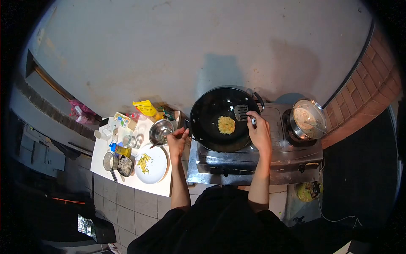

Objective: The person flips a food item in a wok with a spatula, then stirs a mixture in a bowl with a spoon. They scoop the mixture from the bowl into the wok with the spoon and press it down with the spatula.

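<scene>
The left hand grips the wok handle; the right hand holds a spatula beside the yellow patty inside the wok.

spatula handle hidden inside right fist, small table items too tiny to identify

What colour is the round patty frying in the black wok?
Pale yellow; the round patty shows best in the head view, lying in the black wok.
</scene>
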`<state>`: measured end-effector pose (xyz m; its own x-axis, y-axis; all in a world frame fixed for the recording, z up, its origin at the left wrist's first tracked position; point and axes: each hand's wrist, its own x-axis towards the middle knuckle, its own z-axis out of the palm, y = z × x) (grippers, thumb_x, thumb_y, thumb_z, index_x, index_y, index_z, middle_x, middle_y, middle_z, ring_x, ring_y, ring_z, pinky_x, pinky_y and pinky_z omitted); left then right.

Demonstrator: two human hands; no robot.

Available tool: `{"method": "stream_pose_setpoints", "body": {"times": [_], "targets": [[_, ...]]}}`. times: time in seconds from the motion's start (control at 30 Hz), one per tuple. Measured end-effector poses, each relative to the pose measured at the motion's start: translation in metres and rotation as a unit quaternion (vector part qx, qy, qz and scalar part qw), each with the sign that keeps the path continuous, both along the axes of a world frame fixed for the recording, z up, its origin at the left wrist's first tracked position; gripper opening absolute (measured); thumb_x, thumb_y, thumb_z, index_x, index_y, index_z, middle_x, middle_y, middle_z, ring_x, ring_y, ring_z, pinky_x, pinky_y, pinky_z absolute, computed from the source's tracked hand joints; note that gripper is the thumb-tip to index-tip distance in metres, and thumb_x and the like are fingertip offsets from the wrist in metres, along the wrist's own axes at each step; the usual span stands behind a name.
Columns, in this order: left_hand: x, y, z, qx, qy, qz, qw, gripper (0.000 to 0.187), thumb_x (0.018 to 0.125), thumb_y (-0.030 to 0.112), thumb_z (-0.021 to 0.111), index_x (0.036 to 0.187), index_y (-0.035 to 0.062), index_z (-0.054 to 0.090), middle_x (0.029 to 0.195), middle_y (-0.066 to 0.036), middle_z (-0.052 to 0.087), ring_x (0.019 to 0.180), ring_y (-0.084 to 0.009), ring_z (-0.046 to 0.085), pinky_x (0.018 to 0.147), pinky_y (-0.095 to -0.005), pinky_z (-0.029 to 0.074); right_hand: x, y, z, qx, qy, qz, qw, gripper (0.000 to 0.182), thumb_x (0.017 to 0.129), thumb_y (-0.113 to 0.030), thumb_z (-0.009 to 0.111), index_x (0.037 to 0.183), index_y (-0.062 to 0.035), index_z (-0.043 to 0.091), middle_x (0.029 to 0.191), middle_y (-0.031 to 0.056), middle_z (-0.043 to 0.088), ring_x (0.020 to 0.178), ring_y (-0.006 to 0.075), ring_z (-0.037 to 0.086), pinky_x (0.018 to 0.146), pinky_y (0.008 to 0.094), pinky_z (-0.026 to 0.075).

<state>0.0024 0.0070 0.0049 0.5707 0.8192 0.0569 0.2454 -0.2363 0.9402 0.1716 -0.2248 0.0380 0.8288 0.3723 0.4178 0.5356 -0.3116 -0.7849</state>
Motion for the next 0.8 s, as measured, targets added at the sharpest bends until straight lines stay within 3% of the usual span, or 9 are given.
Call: {"method": "stream_pose_setpoints", "body": {"times": [0.2,0.53,0.6,0.8], "targets": [[0.000,0.003,-0.001,-0.010,-0.003,-0.006,1.000,0.036,0.079,0.018,0.072,0.099,-0.0107,0.064,0.092,-0.015,0.066,0.083,-0.0167,0.060,0.078,-0.0274,0.046,0.000,-0.002,0.004,0.024,-0.009,-0.019,0.999,0.023,0.086,-0.009,0.056,0.108,0.0010,0.059,0.087,0.0224,0.063,0.067,0.0279,0.062,0.063,0.0336,0.048],[-0.005,0.005,-0.010,-0.047,-0.016,-0.007,0.999,0.037,0.079,0.015,0.072,0.103,-0.0110,0.062,0.090,-0.013,0.065,0.080,-0.0149,0.060,0.074,-0.0264,0.046,-0.006,-0.002,0.005,0.001,0.049,-0.025,0.999,0.023,0.085,-0.009,0.057,0.105,0.0025,0.061,0.084,0.0246,0.062,0.070,0.0332,0.063,0.065,0.0363,0.048],[-0.004,0.006,-0.012,-0.059,-0.018,-0.013,0.998,0.036,0.080,0.015,0.072,0.103,-0.0112,0.061,0.090,-0.013,0.064,0.080,-0.0147,0.060,0.074,-0.0263,0.046,-0.006,-0.002,0.004,0.005,0.039,-0.020,0.999,0.024,0.084,-0.007,0.057,0.105,0.0033,0.060,0.092,0.0240,0.062,0.073,0.0356,0.061,0.067,0.0394,0.048],[-0.004,0.012,-0.026,-0.049,-0.063,-0.008,0.997,0.036,0.078,0.015,0.074,0.099,-0.0109,0.063,0.083,-0.010,0.066,0.074,-0.0115,0.059,0.069,-0.0233,0.047,-0.006,-0.001,-0.001,0.004,0.026,-0.012,1.000,0.023,0.084,-0.008,0.057,0.104,0.0030,0.061,0.092,0.0231,0.061,0.075,0.0359,0.061,0.068,0.0400,0.048]]}}
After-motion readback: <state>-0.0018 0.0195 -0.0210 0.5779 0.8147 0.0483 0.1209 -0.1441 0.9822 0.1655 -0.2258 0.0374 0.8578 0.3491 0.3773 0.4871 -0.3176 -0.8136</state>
